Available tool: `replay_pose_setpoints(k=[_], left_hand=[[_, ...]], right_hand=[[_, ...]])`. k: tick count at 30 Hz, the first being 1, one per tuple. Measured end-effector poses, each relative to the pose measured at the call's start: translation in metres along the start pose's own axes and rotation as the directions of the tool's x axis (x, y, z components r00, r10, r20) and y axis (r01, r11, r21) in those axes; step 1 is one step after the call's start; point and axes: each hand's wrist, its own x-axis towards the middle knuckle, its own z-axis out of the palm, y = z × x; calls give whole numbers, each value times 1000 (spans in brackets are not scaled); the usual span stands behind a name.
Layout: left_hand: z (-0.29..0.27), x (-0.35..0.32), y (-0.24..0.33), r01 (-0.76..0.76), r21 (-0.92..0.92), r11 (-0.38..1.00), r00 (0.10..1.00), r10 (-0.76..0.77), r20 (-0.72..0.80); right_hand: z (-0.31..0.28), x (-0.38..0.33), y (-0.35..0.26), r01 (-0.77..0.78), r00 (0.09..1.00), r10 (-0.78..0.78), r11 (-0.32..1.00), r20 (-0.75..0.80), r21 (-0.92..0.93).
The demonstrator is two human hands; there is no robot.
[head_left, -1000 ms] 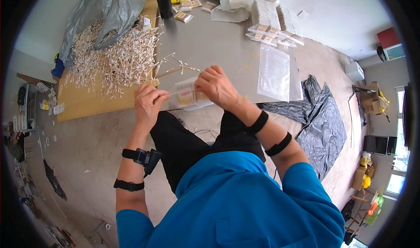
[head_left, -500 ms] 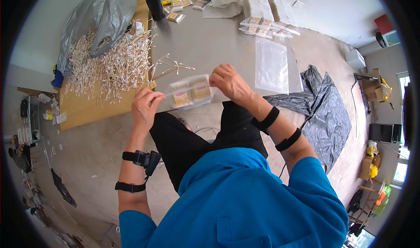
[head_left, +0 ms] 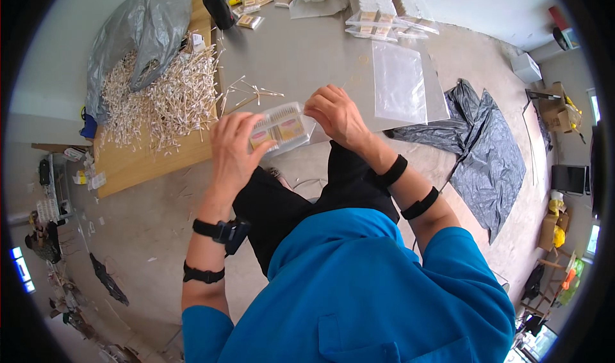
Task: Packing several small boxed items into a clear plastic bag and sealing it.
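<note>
Over the table's front edge I hold a clear plastic bag (head_left: pixel 287 130) filled with small packs of cotton swabs bearing yellow and pink labels. My left hand (head_left: pixel 236 142) grips its left end, with the thumb across the front and the fingers behind. At the upper right corner my right hand (head_left: pixel 334 114) pinches the bag's edge. Just beyond the bag, several loose cotton swabs (head_left: pixel 256 94) lie crossed on the grey table top (head_left: pixel 288 56). To the left, a big heap of loose cotton swabs (head_left: pixel 160 94) covers a wooden board (head_left: pixel 134 171).
A grey plastic bag (head_left: pixel 144 30) drapes over the heap. A black bottle (head_left: pixel 218 6) stands behind it, near small packs (head_left: pixel 250 21). Filled bags (head_left: pixel 371 11) are stacked at the back right. A flat clear bag (head_left: pixel 400 81) lies at right; black plastic sheeting (head_left: pixel 490 164) is on the floor.
My left hand has gone from pinching the bag's left corner to gripping its end, moving right and up. The bag is now tilted, its right side higher. My right hand keeps its pinch.
</note>
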Motion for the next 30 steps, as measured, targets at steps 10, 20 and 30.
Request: replay_pose_setpoints(k=[10,20,30], left_hand=[[55,19,-15,-303,41,952,951,299,78],[72,47,-15,315,-678,663,934,-342,100],[160,3,-55,521,-766,377,730,-662,170]], right_hand=[[12,-65,-5,-436,863,496,828,-98,354],[27,-133,46,-701,542,840,431,32,568],[26,-109,68,-605,408,814,-98,414,790]])
